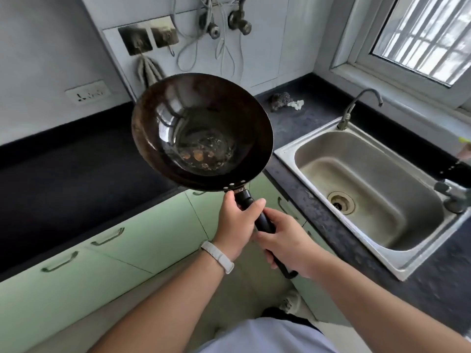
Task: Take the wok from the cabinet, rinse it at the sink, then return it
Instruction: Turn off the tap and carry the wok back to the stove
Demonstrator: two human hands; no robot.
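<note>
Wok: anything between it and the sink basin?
Nothing visible. The left hand and right hand grip the wok by its handle, left of the sink. The counter strip between them is bare and the sink shows only its drain. The faucet stands at the far rim, off the direct path.
</note>
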